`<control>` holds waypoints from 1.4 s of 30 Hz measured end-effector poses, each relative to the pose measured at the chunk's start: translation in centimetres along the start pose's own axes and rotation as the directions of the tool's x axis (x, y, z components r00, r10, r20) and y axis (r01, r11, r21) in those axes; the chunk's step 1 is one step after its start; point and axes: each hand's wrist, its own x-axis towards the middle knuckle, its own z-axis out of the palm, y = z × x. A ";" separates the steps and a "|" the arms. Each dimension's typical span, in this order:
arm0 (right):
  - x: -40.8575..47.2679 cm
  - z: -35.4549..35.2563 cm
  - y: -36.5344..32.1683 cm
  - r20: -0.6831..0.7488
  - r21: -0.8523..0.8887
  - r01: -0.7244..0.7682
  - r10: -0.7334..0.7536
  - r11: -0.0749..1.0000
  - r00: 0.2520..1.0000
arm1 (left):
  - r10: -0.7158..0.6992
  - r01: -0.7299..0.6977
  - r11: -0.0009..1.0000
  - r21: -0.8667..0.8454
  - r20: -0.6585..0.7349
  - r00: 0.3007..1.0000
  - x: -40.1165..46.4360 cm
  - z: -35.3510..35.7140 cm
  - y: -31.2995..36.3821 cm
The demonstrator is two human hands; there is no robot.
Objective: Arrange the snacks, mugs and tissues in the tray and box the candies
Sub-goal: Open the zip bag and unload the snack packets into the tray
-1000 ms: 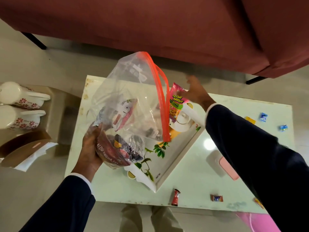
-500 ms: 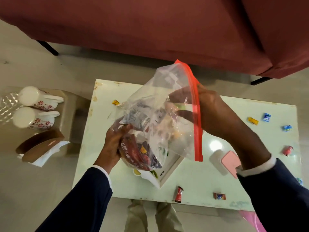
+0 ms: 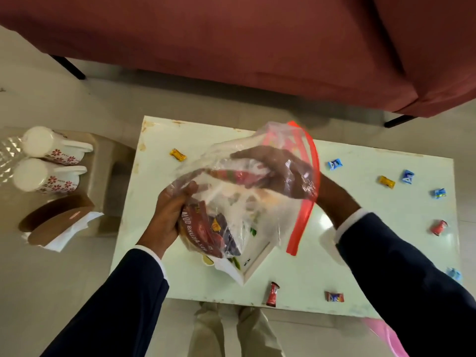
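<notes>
Both hands are working a clear zip bag (image 3: 247, 191) held above the worktop (image 3: 360, 253). From outside, the left hand (image 3: 168, 215) is gripping the bag's lower left part, its fingers pressed together on the plastic and on the dark red snack packet (image 3: 199, 228) inside. Reaching in through the bag's mouth, the right hand (image 3: 278, 173) is showing through the film with its fingers curled near a red packet (image 3: 239, 175); whether that grip is actually pinching the packet cannot be told. An orange-red zip strip (image 3: 307, 186) is curving around the right wrist.

Below the bag, a white tray (image 3: 255, 261) with a leaf print is lying on the worktop, mostly hidden by the plastic. Wrapped candies are lying scattered on the worktop: a yellow one (image 3: 177, 154) near the far left corner, blue ones (image 3: 334, 164) and another yellow one (image 3: 386, 182) to the right, a red one (image 3: 439, 227) near the right edge, and two more (image 3: 272, 294) along the near edge.

Off to the left, well apart from the worktop, two white flowered mugs (image 3: 49, 161) are standing on a low stool (image 3: 108, 181), with a brown tissue holder (image 3: 59, 222) just beside them.
</notes>
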 end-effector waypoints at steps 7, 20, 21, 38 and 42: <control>0.1 -6.6 3.9 0.051 0.546 -0.162 0.160 0.822 0.986 | 0.107 -0.136 0.985 -0.108 -0.240 0.965 0.2 -3.2 0.4; 4.0 -2.9 13.5 0.363 -0.095 -0.501 0.498 0.861 0.787 | -0.014 -0.037 0.977 -0.209 -0.237 0.971 0.0 -3.9 0.7; 4.4 -2.3 14.0 0.365 -0.125 -0.503 0.511 0.855 0.778 | -0.016 -0.034 0.977 -0.211 -0.231 0.973 -0.1 -3.8 0.7; 2.7 -3.4 9.7 -0.246 -0.047 -0.371 0.349 0.928 0.904 | 0.014 -0.058 0.986 -0.158 -0.265 0.964 0.4 -0.8 0.0; -0.3 -4.3 2.3 0.124 0.448 -0.143 0.097 0.883 0.988 | 0.091 -0.123 0.986 -0.113 -0.253 0.963 0.2 0.3 -0.1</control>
